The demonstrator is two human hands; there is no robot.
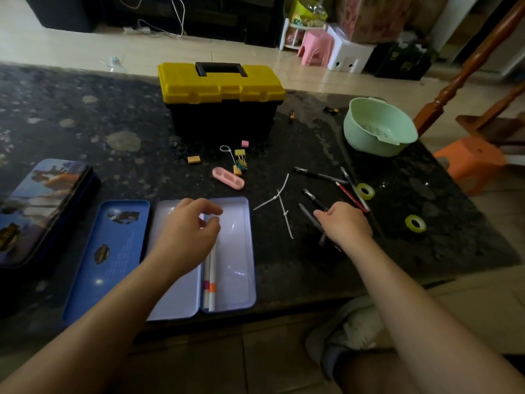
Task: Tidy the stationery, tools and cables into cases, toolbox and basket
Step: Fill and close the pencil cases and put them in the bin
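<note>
Pens (321, 175), loose, dark-barrelled, with one red pencil (348, 194): scattered on the bench (85, 123) at right, between the cable ties (284, 211) and the tape rolls (365, 191). Right grip (345, 223): back of hand up, fingers curled down onto one dark pen (308, 216), which lies slantwise, far end leftward, near end hidden under the wrist; reads as grasped. Left grip (193, 226): over the open case (238, 251), fingers loosely bent, holding nothing. Case: left of the right grip, cable ties between; long axis running away from the person; two white pens (211, 280) lie lengthwise by its hinge. Judgement: right grip is nearer the loose pens; the dark pen needs turning to the case's length before going in.
</note>
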